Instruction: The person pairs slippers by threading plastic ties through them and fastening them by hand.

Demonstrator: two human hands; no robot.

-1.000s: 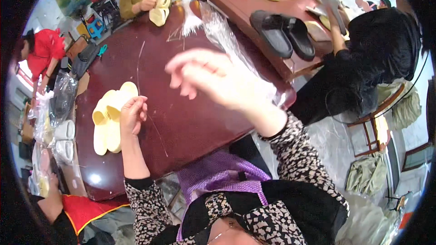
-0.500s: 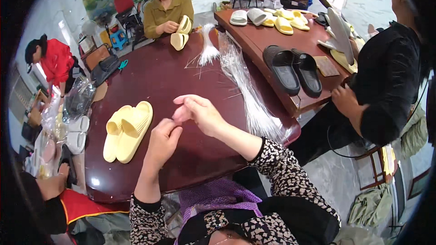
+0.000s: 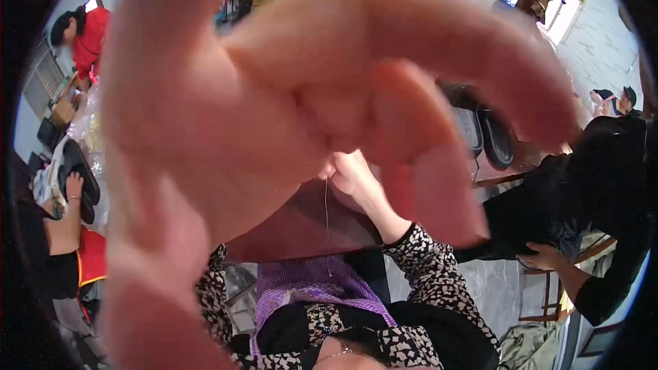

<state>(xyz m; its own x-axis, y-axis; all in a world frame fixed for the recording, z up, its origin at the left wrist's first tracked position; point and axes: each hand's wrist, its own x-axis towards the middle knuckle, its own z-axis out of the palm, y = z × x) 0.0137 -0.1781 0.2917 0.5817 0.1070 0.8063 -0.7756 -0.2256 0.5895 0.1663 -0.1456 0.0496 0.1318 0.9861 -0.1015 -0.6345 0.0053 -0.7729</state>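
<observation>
My left hand (image 3: 274,116) is raised so near the camera that it fills much of the picture, blurred, its bent fingers apart and nothing visible in them. Behind it, above the near part of the dark red table (image 3: 301,233), my right hand (image 3: 351,175) is closed in a pinch. From its fingertips a thin white strand (image 3: 327,209) hangs down past the table edge. The raised hand hides most of the tabletop, including where the yellow slippers and the bundles of white strands lay.
On the right a black slipper (image 3: 496,140) rests on another table (image 3: 499,175), beside a person in black (image 3: 576,185). At left, a co-worker's hand (image 3: 72,188) touches a black slipper (image 3: 81,164). A person in red (image 3: 89,41) is farther back.
My left hand has risen from the table to the camera, covering the view. My right hand has drawn closer to me and now shows a thin white strand. The view has shifted.
</observation>
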